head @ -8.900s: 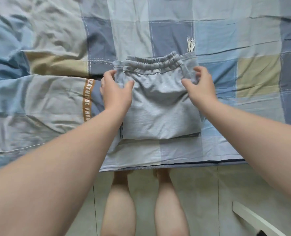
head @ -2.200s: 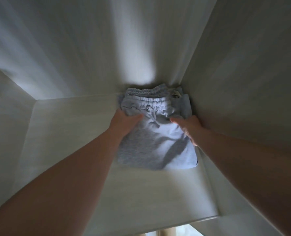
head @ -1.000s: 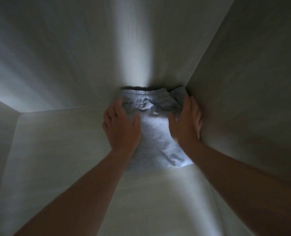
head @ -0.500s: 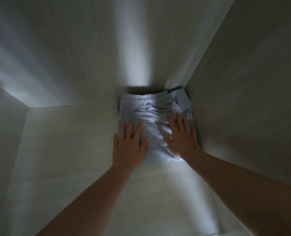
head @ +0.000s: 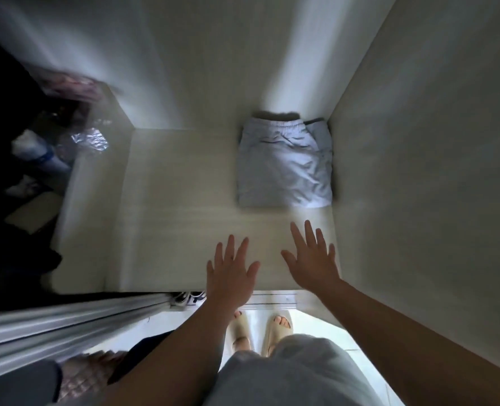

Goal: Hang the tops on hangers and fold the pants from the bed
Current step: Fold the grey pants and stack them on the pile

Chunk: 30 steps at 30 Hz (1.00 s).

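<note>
Inside a wardrobe compartment: pale wood-grain shelf [head: 169, 215], pale back wall [head: 199, 68], side wall [head: 418, 142] on the right, a lower partition [head: 96, 186] on the left. Light is dim and the picture's edges are motion-blurred.

Folded grey pants [head: 283, 168] sit in the shelf's back right corner. Elastic waistband [head: 275, 126] faces the back wall, the fold faces the front edge. The pants' right side is at the side wall; I can't tell if it touches. The fabric lies flat and a bit creased.

Left hand [head: 231, 276] is over the shelf's front edge, palm down, fingers straight and fanned wide, holding nothing. Right hand [head: 311, 263] is just beside it toward the right front corner, same pose: fingers wide, palm down, holding nothing. Both hands are apart from the pants, with bare shelf between fingertips and fold. I can't tell if the palms touch the shelf or float above it.

Beyond the partition on the left it's dark. I make out crinkled clear plastic [head: 89, 139] and some blurred pale items, too smeared to name. A silver door frame [head: 67, 323] runs along below the shelf's front edge on the left.

Below the shelf I see a bright floor, two feet in pale slippers [head: 281, 325], and the person's grey shorts [head: 286, 376] at the bottom.
</note>
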Each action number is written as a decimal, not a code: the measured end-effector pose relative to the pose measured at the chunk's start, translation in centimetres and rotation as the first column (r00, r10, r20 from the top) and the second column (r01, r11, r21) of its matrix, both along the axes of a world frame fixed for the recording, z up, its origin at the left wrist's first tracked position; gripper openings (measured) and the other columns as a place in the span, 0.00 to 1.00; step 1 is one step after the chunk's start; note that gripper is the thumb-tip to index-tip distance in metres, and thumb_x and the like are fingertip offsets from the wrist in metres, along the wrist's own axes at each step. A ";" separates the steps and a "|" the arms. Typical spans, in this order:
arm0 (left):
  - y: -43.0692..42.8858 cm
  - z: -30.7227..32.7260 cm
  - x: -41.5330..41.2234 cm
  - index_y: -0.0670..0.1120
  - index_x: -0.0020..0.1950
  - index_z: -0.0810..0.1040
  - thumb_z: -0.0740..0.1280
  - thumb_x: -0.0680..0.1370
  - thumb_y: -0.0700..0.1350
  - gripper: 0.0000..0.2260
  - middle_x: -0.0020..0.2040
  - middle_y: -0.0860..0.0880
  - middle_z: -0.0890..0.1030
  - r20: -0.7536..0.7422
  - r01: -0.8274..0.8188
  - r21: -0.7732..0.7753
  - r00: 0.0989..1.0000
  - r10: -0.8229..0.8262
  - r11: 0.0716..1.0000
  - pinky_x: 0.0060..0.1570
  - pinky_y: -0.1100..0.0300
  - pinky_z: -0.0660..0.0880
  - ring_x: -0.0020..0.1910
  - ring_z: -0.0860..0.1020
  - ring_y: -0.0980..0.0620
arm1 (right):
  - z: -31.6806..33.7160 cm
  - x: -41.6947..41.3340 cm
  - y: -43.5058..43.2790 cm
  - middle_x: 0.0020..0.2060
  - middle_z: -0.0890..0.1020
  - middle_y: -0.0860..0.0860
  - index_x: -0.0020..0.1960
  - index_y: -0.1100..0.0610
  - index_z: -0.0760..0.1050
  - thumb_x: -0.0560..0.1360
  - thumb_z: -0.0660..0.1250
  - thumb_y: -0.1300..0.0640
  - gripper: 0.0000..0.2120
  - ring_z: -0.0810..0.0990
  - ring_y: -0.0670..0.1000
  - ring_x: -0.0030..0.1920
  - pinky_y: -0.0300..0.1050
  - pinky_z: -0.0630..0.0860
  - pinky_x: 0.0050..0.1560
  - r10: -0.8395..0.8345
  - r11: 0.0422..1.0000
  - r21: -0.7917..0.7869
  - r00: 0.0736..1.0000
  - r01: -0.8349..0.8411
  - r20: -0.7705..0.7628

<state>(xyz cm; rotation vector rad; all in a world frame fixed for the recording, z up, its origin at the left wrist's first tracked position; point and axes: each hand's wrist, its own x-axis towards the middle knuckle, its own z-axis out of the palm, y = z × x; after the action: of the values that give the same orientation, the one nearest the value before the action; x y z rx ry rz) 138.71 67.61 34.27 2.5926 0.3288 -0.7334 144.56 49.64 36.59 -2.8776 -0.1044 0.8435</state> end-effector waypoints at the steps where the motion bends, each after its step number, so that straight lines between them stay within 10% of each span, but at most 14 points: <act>1: 0.1 1.0 -0.8 0.59 0.82 0.45 0.50 0.84 0.62 0.29 0.83 0.52 0.41 0.023 -0.010 0.003 1.000 0.010 1.000 0.78 0.41 0.49 0.81 0.42 0.45 | 0.9 -0.7 0.0 0.81 0.40 0.49 0.81 0.43 0.39 0.83 0.50 0.38 0.32 0.41 0.56 0.81 0.63 0.46 0.77 0.028 1.000 0.004 1.000 -0.028 0.015; 17: -4.8 9.9 -16.0 0.62 0.81 0.43 0.47 0.82 0.67 0.29 0.82 0.56 0.39 0.369 -0.363 0.090 0.877 0.307 0.928 0.78 0.44 0.44 0.81 0.39 0.48 | 8.6 -9.7 -4.9 0.80 0.34 0.43 0.80 0.38 0.37 0.82 0.48 0.37 0.31 0.35 0.50 0.80 0.61 0.41 0.78 0.422 0.861 0.231 0.891 -0.452 0.169; 30: -17.4 13.3 -34.2 0.64 0.80 0.43 0.48 0.81 0.67 0.29 0.82 0.59 0.40 0.420 -0.807 0.117 0.568 0.708 0.579 0.79 0.46 0.43 0.81 0.38 0.51 | 11.7 -21.0 -8.7 0.80 0.35 0.42 0.79 0.37 0.34 0.82 0.47 0.36 0.31 0.36 0.51 0.80 0.62 0.41 0.78 0.829 0.421 0.296 0.496 -0.858 0.258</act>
<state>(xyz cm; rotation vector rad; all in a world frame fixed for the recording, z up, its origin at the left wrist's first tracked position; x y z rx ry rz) 104.46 50.22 47.56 2.3706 1.4490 0.0972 123.53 40.99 48.33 -2.3105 -1.6677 0.6775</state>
